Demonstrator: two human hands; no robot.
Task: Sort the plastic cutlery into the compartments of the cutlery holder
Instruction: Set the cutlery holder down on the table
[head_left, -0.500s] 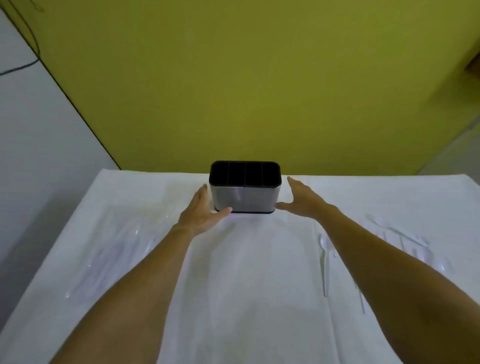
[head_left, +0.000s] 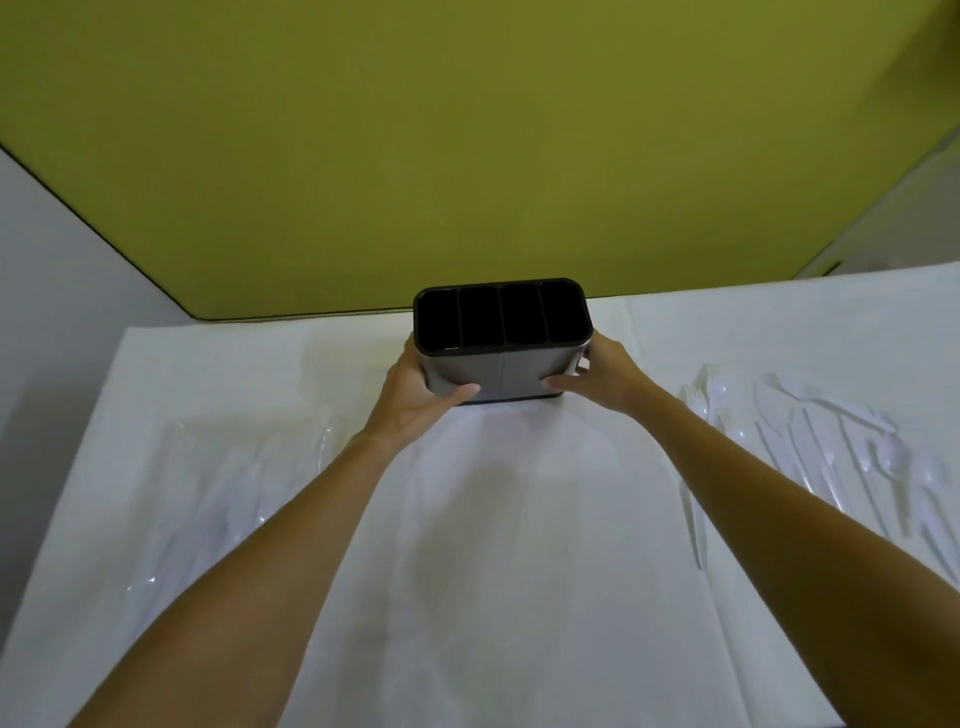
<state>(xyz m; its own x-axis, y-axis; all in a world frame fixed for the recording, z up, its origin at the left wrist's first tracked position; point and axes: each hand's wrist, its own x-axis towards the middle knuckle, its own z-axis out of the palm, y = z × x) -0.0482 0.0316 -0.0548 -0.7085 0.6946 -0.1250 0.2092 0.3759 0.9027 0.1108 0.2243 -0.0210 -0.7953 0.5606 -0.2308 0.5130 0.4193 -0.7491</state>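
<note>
Toward the back of the white-draped bench (head_left: 493, 545), the left hand (head_left: 410, 397) and right hand (head_left: 608, 376) clasp the grey metal, black-rimmed four-compartment cutlery holder (head_left: 498, 371) by its ends.

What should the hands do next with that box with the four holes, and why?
Probably set the cutlery holder down upright on the table and let go. The left hand and right hand both grip it, it looks tilted, and the plastic cutlery lies loose on the right, so no hand is free.
</note>
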